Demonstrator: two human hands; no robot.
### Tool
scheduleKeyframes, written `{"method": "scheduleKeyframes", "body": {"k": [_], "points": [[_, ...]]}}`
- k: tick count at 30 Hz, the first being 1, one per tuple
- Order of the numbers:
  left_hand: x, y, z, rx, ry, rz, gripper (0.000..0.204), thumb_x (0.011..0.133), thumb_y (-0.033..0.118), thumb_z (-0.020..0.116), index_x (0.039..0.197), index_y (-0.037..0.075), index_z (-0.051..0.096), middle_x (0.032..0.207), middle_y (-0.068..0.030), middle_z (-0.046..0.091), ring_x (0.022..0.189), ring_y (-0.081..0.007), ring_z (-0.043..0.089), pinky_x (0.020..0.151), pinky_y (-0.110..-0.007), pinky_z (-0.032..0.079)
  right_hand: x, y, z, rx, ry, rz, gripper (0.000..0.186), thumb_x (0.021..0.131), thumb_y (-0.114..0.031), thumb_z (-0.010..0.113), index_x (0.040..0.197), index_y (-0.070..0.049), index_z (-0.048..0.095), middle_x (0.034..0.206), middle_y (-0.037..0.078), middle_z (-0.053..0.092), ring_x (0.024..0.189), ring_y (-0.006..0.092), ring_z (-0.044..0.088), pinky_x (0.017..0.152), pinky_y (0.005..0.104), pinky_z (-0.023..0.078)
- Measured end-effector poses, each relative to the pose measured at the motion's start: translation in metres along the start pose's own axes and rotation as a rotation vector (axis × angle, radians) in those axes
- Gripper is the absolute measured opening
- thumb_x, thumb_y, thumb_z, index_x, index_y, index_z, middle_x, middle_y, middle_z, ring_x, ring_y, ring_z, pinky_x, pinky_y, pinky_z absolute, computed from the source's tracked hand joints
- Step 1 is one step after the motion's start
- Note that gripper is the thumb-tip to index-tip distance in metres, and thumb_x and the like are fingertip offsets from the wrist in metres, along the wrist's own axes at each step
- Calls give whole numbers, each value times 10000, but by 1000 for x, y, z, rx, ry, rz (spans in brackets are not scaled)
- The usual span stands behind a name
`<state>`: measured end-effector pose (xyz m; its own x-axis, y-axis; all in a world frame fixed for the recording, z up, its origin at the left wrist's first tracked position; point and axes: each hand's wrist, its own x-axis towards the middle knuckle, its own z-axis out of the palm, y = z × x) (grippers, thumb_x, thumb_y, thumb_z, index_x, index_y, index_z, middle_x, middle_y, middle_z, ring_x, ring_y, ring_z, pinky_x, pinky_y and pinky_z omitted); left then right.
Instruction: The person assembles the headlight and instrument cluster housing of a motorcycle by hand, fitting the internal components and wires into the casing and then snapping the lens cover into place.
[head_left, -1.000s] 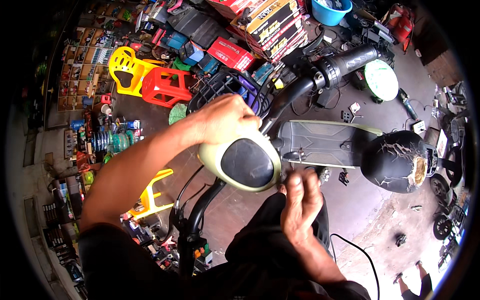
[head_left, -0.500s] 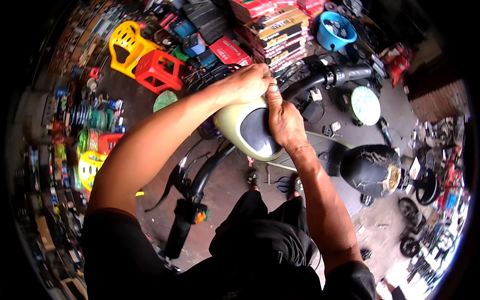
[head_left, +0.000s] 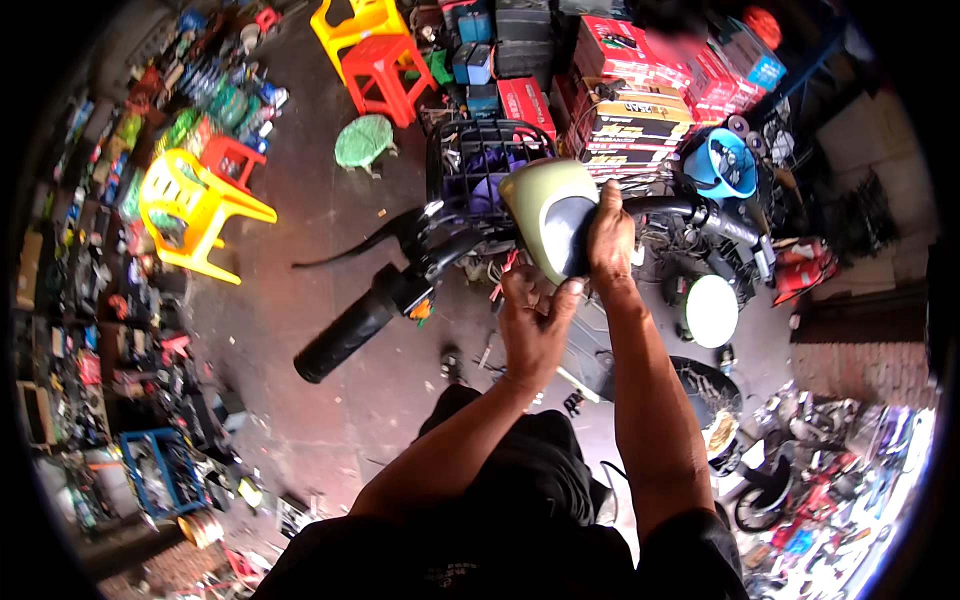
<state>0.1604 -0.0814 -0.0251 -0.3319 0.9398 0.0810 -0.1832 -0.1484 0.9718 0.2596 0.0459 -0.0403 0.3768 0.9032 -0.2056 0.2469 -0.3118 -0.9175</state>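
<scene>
A pale green scooter head housing with a dark display (head_left: 543, 192) sits amid the black handlebar (head_left: 455, 250). My right hand (head_left: 610, 240) grips its right side, thumb along the edge. My left hand (head_left: 535, 325) is just below the housing, fingers loosely curled and thumb apart, near its lower edge; I cannot tell whether the fingertips touch it. The left rubber grip (head_left: 340, 330) and brake lever (head_left: 350, 255) extend toward the lower left. A black wire basket (head_left: 445, 150) is beyond the housing; the footboard (head_left: 595, 350) and cracked seat (head_left: 705, 385) show below right.
Yellow chairs (head_left: 180, 205) and red stools (head_left: 385, 70) are left and ahead. Stacked boxes (head_left: 630, 105), a blue bucket (head_left: 735, 165) and a round pale-topped stool (head_left: 710, 310) are ahead and right. Clutter (head_left: 90, 340) lines the left; wheels and parts (head_left: 770, 495) lie right.
My left hand has dropped from atop the housing to below it. My right hand rose from lower right onto its right side. The housing looks turned, and the view has shifted.
</scene>
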Motion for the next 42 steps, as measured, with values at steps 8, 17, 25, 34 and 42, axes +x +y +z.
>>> {"method": "scheduleKeyframes", "body": {"k": [8,17,25,34,42], "points": [[29,-15,3,517,-70,-140,684,766,536,790,1035,-36,526,845,-206,697,757,-394,695,647,-464,541,-27,-30,-18,162,31,186,769,942,-645,448,1175,63,639,1045,149,677,906,237,632,835,361,495],[36,-24,3,50,-2,34,417,817,384,800,783,-6,656,630,-103,658,550,-206,660,508,-318,491,-32,-42,-10,294,39,261,624,965,-555,466,1214,-4,619,1103,117,668,942,239,640,855,363,497],[40,-23,-2,-111,-48,4,319,810,269,810,849,-20,680,650,-86,688,566,-135,654,527,-281,495,-24,-30,-12,248,51,209,686,967,-605,437,1204,12,622,1120,137,664,982,243,633,888,362,483],[35,-32,3,-80,19,5,394,807,346,824,838,-19,678,653,-99,677,566,-140,640,530,-288,485,-14,-31,-25,-89,62,19,860,932,-732,404,1276,35,588,1147,133,642,1007,216,599,907,334,464],[34,-22,-6,-32,-142,-242,548,815,463,799,1062,-1,645,899,-90,693,799,-176,656,720,-317,525,6,-82,-10,176,-409,240,616,934,-568,574,1206,-18,620,1026,94,675,931,199,633,864,325,499]]}}
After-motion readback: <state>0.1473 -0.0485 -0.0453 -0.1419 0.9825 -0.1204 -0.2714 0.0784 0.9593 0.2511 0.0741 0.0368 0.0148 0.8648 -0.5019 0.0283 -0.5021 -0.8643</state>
